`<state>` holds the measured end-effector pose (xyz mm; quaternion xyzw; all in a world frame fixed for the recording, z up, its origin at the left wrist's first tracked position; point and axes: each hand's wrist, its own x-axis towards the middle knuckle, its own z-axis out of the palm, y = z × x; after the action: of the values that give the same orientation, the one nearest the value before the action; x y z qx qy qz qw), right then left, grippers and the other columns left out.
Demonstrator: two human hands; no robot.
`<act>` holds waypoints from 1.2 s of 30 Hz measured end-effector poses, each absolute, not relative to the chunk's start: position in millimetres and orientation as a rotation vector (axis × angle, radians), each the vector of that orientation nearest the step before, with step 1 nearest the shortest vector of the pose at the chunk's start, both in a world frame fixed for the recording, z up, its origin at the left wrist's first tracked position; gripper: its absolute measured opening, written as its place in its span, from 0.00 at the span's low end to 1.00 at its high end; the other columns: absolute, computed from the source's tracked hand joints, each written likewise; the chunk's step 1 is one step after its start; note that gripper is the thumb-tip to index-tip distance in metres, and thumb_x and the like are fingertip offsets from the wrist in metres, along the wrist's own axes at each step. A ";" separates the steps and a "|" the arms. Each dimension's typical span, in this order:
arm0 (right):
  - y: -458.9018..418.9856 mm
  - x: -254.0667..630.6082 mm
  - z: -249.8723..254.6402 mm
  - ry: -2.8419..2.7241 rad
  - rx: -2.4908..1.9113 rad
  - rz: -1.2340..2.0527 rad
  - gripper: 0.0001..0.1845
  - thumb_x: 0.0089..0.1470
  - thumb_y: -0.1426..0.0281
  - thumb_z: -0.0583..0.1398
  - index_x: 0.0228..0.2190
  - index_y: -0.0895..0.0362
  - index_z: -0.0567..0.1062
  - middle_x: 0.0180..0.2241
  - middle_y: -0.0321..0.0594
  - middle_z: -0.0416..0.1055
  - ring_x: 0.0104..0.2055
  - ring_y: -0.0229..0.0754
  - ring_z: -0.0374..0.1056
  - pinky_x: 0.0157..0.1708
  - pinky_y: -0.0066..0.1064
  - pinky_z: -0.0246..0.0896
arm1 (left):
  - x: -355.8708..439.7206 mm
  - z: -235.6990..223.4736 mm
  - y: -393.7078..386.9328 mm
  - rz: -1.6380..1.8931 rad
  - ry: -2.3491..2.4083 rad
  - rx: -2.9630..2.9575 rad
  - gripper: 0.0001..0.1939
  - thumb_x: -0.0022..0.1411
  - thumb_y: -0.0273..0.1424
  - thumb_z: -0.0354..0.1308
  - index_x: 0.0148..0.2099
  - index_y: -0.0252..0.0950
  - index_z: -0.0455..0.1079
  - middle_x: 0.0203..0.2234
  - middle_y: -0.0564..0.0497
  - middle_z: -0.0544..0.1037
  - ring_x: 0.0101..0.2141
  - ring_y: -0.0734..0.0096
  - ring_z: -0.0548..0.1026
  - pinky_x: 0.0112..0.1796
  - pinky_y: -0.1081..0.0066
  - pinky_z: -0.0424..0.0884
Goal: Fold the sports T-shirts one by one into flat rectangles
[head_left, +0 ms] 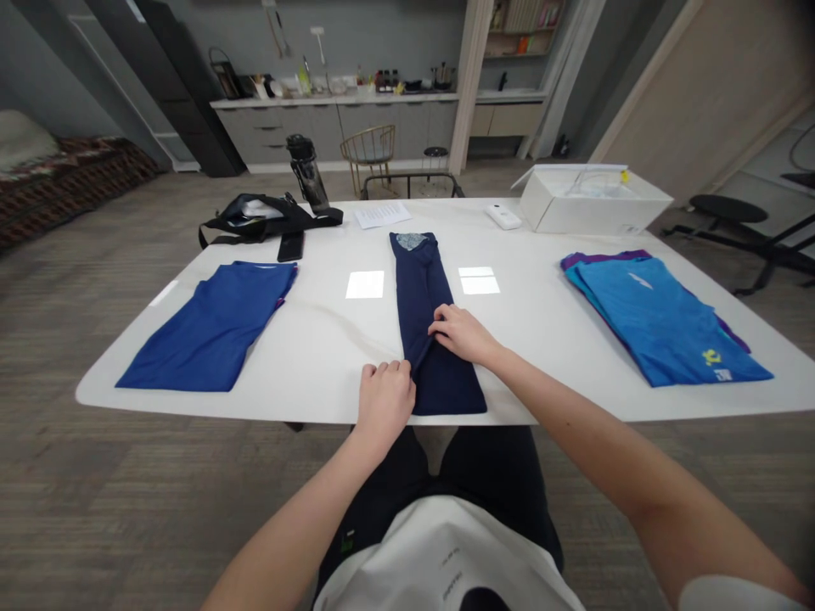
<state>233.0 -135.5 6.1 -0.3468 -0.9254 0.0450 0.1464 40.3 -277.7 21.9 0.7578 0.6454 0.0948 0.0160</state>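
A dark navy garment lies folded into a long narrow strip across the middle of the white table. Pale patterned fabric shows at its far end. My left hand is closed at the strip's left edge near the table front, fingers curled on the cloth. Farther up, my right hand pinches the edge of the folded-over layer, its thumb and fingers together. Blue folded clothing lies to the left. On the right is a stack of folded shirts, with a bright blue shirt on top.
At the back left are a black bag, a dark bottle and a phone. Paper, a small white device and a white box stand along the far edge. Chairs are beyond the table.
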 end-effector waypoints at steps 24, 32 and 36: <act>-248.8 260.2 -9.2 -2.606 -0.951 0.069 0.14 0.66 0.74 0.54 0.46 0.54 0.78 0.46 0.48 0.72 0.45 0.49 0.67 0.46 0.41 0.60 | 61.7 -15.7 -320.5 0.739 1.964 2.341 0.23 0.66 0.27 0.57 0.62 0.35 0.66 0.55 0.39 0.73 0.53 0.52 0.71 0.53 0.55 0.67; -257.3 287.6 -8.0 -2.484 -1.048 0.169 0.15 0.57 0.77 0.59 0.44 0.53 0.77 0.47 0.49 0.72 0.47 0.52 0.67 0.47 0.44 0.62 | 46.4 -25.1 -327.0 0.772 1.797 2.445 0.15 0.69 0.22 0.50 0.52 0.39 0.73 0.43 0.44 0.78 0.45 0.58 0.75 0.48 0.58 0.70; -266.0 295.8 -14.4 -2.556 -1.028 0.222 0.12 0.60 0.75 0.58 0.44 0.53 0.77 0.47 0.48 0.72 0.45 0.50 0.68 0.47 0.43 0.62 | 41.1 -21.2 -330.2 0.749 1.641 2.572 0.16 0.69 0.21 0.48 0.52 0.38 0.74 0.44 0.43 0.78 0.44 0.59 0.74 0.47 0.59 0.72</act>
<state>295.8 -266.0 -14.4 -0.3652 -0.9084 0.0789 0.1877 41.1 -330.2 -21.2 0.8188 0.5222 0.2384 0.0000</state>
